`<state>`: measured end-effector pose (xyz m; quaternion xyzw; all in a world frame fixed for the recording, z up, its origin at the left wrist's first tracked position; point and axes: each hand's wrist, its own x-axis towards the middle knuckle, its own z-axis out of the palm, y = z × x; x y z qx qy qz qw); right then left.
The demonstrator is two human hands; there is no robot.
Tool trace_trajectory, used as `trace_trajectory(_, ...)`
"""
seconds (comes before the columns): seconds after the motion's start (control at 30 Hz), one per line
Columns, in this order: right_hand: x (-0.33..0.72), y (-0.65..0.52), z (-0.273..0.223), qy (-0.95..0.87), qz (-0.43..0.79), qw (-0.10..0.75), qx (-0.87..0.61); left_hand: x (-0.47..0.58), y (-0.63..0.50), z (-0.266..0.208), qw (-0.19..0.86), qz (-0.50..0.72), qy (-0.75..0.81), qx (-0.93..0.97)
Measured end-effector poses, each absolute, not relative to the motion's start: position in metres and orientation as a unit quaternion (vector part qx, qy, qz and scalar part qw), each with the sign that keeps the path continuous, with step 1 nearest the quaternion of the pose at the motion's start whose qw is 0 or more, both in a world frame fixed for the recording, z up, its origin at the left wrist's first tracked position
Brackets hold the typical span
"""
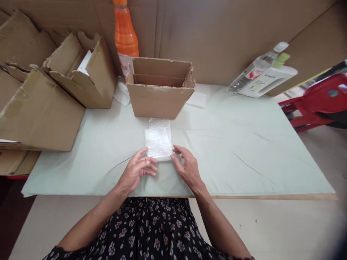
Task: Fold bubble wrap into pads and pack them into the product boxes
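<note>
Flat on the pale green tabletop lies a small rectangle of bubble wrap (158, 143), with another piece of bubble wrap (159, 124) showing behind it, close to the base of a cardboard box. My left hand (138, 169) is at its near left corner, fingers spread and thumb by the edge. On the other side, my right hand (187, 167) has thumb and fingers apart beside the right edge. Neither hand grips the wrap; whether the fingertips touch it is hard to tell.
An open cardboard box (159, 101) stands just beyond the wrap. More cardboard boxes (46, 108) crowd the left side. An orange drink bottle (126, 36) stands behind; a clear bottle (253, 72) and a white jug (268, 81) lean at the back right. A red chair (322, 95) is off the right edge.
</note>
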<state>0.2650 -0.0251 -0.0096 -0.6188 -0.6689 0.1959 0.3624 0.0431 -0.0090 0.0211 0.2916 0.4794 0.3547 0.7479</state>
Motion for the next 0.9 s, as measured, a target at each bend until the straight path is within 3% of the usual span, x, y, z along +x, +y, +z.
trace_trajectory(0.23, 0.262, -0.033, -0.003, -0.785, 0.143, 0.252, -0.547, 0.028, -0.021, -0.001, 0.41, 0.347, 0.583, 0.61)
trace_trajectory(0.4, 0.258, -0.031, -0.01, -0.803, 0.129, 0.201, -0.545, 0.036, -0.012, -0.007, 0.345, 0.31, 0.547, 0.697)
trace_trajectory(0.53, 0.257, -0.037, -0.021, -0.795, 0.096, 0.214, -0.559, 0.047, -0.004, -0.013, 0.259, 0.325, 0.472, 0.778)
trace_trajectory(0.9, 0.252, -0.031, -0.021, -0.79, 0.058, 0.245, -0.559, 0.037, -0.008, -0.016, 0.189, 0.274, 0.445, 0.831)
